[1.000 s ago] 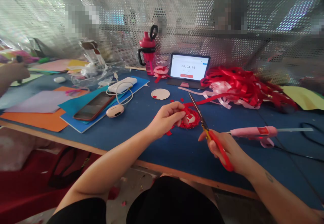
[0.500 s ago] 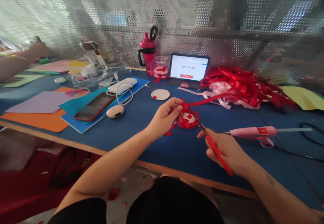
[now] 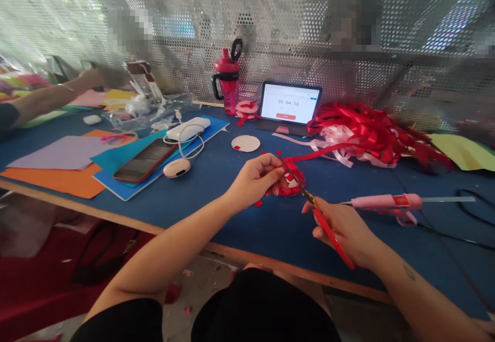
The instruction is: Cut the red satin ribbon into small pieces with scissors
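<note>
Counted across the blue tabletop: one pair of red-handled metal scissors [image 3: 327, 227], one round ruffled red ribbon rosette with a whitish middle [image 3: 297, 169] at centre frame, one pink plastic glue gun with a clear stick [image 3: 382, 201] at right, one pale round disc [image 3: 250, 143] bearing one small red square [image 3: 237, 147], one smaller pink rosette [image 3: 246, 107], one lit tablet [image 3: 290, 102], one deep-pink bottle with black handle [image 3: 227, 81], and one dark phone [image 3: 146, 161] at left. At upper right, a tangled heap of red and pink satin ribbon [image 3: 363, 125], too jumbled to count. Partly covered by hand and blades: the rosette, with small red scraps around it. Cut off by the left edge: one co-worker's forearm [image 3: 58, 97], its hand blurred. Left hand [image 3: 258, 179]: thumb and fingertips pinched together on red ribbon at the rosette's upper left, exact contact hidden. Right hand [image 3: 342, 233]: curled around the scissor handles, loops largely covered; blades nearly together, tips at the left fingertips.
</note>
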### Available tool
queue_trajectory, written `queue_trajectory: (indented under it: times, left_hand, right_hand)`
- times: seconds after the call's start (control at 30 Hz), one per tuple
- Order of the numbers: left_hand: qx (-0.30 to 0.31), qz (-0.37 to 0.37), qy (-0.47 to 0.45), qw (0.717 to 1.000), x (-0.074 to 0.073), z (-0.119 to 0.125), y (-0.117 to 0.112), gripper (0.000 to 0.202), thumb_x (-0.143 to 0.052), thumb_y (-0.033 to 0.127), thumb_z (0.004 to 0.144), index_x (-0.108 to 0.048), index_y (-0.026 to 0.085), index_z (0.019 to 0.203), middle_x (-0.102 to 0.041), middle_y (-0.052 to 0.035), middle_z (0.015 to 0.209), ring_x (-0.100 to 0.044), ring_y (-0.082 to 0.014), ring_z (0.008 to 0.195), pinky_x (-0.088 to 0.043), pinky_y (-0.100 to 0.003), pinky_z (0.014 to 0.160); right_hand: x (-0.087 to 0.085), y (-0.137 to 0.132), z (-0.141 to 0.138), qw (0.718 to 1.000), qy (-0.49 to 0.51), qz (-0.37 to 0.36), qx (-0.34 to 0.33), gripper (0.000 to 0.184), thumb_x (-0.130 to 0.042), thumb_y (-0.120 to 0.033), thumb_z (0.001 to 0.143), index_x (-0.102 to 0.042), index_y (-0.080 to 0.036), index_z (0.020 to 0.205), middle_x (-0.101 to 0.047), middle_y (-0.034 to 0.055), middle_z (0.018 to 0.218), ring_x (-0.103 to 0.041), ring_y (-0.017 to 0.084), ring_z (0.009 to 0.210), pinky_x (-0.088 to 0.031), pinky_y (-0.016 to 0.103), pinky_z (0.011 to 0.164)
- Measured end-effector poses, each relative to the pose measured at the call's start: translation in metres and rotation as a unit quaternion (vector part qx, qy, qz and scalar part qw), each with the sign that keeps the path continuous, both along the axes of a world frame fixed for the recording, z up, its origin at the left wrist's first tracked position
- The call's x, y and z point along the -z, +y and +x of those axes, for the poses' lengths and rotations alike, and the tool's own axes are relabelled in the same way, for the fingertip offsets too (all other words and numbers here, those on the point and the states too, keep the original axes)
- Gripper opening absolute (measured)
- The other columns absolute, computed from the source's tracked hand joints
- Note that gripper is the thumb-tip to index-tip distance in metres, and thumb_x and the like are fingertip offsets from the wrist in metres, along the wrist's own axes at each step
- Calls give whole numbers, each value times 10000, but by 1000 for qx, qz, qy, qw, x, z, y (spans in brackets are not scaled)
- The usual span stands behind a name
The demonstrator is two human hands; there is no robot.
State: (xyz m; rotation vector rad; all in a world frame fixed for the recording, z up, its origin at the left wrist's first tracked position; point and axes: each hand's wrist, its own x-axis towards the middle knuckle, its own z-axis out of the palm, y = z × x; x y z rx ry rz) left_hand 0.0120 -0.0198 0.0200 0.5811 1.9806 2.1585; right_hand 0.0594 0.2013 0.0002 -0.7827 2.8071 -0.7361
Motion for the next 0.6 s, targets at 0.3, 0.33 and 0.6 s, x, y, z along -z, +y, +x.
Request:
queue_trajectory:
  times: [0.3, 0.33, 0.6]
  left_hand:
    - [4, -11, -17, 1000, -2, 0, -2, 198, -603, 292, 809, -481, 149, 747, -681, -26, 637, -514, -40, 419, -344, -148, 395]
    - [7, -10, -17, 1000, -2, -1, -2, 201, -606, 293, 808, -482, 148, 745, -682, -27, 637, -514, -40, 419, -339, -147, 393]
    - [17, -4, -25, 1000, 2, -3, -3, 190, -594, 275, 819, -471, 146, 752, -685, -26, 639, -503, -28, 410, -316, -133, 387]
  right_hand:
    - [-7, -3, 0, 1000, -30, 9, 0, 287, -388, -472, 902, -496, -206, 910, -497, -30, 538, -443, 150, 459, -234, 239, 500]
    - [-8, -3, 0, 999, -31, 7, 0, 276, -390, -460, 901, -499, -207, 889, -500, -29, 536, -447, 148, 462, -234, 238, 497]
    - [1, -1, -2, 999, -28, -8, 13, 288, -383, -412, 880, -463, -203, 698, -439, -32, 461, -373, 114, 407, -217, 223, 444]
